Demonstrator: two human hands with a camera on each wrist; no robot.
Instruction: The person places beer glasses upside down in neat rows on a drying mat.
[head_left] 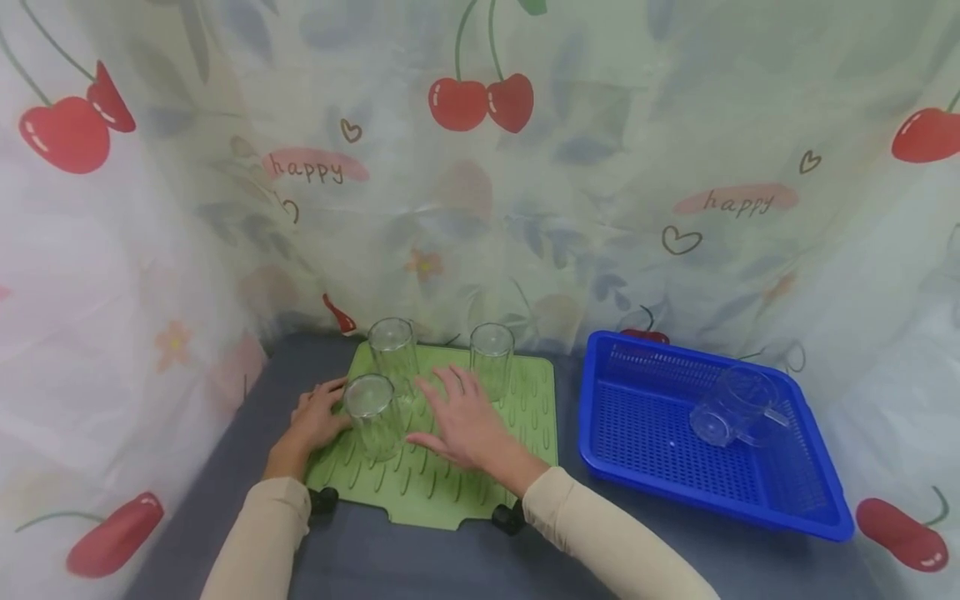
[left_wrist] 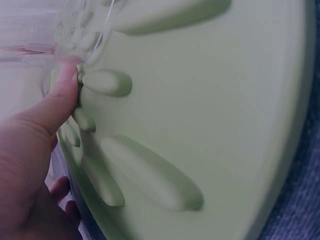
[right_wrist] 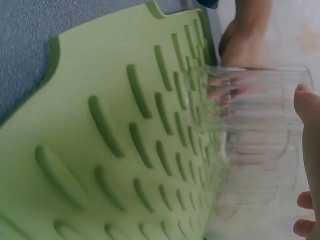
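Note:
Three clear drinking glasses stand on a green ridged drying mat [head_left: 423,508]. One is the front glass [head_left: 377,429], another the back left glass [head_left: 395,354], and the third the back right glass [head_left: 492,360]. My left hand [head_left: 315,417] is at the mat's left edge, beside the front glass. In the left wrist view its thumb [left_wrist: 60,97] is extended, with the tip right at the glass near the mat. My right hand [head_left: 468,421] is on the other side of that glass, fingers spread and relaxed, its fingertips between the two back glasses.
A blue perforated basket [head_left: 675,500] on the right holds clear glassware [head_left: 738,400] with a handle, tipped on its side. Black feet [head_left: 508,518] show at the mat's front corners. A cherry-print curtain [head_left: 562,192] surrounds the dark grey tabletop [head_left: 360,558].

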